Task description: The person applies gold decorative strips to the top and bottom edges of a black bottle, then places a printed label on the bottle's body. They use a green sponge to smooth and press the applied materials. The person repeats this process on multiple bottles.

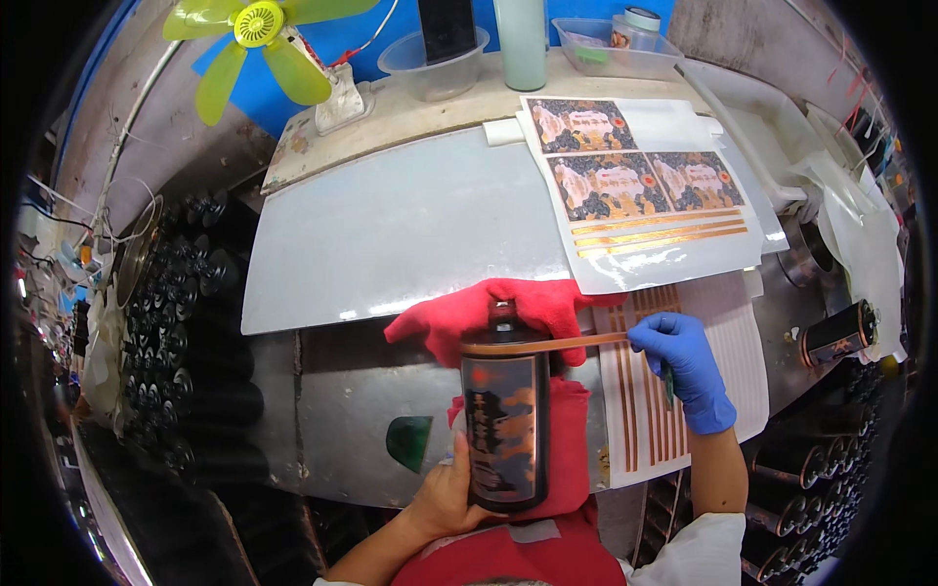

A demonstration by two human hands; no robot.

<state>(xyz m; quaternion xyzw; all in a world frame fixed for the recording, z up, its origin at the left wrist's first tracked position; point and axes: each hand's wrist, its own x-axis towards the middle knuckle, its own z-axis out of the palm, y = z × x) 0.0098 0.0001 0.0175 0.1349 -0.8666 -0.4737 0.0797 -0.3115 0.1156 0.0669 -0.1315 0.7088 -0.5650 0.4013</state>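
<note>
Left hand [443, 496], bare, gripping 1 black bottle [505, 430] near its base | right hand [684, 366], blue-gloved, apart from left, pinching 1 copper strip [576, 342] running from bottle's shoulder | bottle overlying red cloth [430, 320] | 1 green plate [408, 441] lying alongside

Blue-gloved right grip [684, 363], white sleeves [699, 555], red garment [547, 566] with grey patch [534, 531]

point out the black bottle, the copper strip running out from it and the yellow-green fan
Black bottle [506, 425]: head view, middle of its printed front.
Copper strip [569, 343]: head view, stretch just right of the bottle.
Yellow-green fan [259, 24]: head view, its round hub.
</note>
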